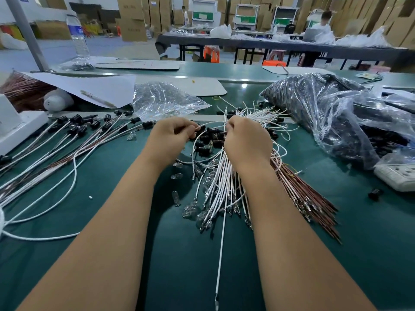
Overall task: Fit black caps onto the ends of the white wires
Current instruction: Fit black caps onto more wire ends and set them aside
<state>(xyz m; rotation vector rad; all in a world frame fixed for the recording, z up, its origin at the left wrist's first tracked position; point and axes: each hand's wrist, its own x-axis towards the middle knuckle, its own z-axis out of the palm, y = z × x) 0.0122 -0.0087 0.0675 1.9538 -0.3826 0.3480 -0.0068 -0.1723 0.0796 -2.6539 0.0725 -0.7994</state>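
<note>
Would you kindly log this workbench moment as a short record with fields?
left hand: pinches a small black plastic cap with a white wire end at it
right hand: grips the bundle of thin white wires
loose caps: black pile between the hands
finished: capped wires fanned out at left
stock: clear plastic bag of black parts at right
surface: green mat

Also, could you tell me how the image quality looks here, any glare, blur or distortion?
Head view: wide-angle bending curves the table edges; a lamp glints on the green belt; glare streaks the plastic bag; the left hand and right hand are fairly sharp, the far background soft.
</note>
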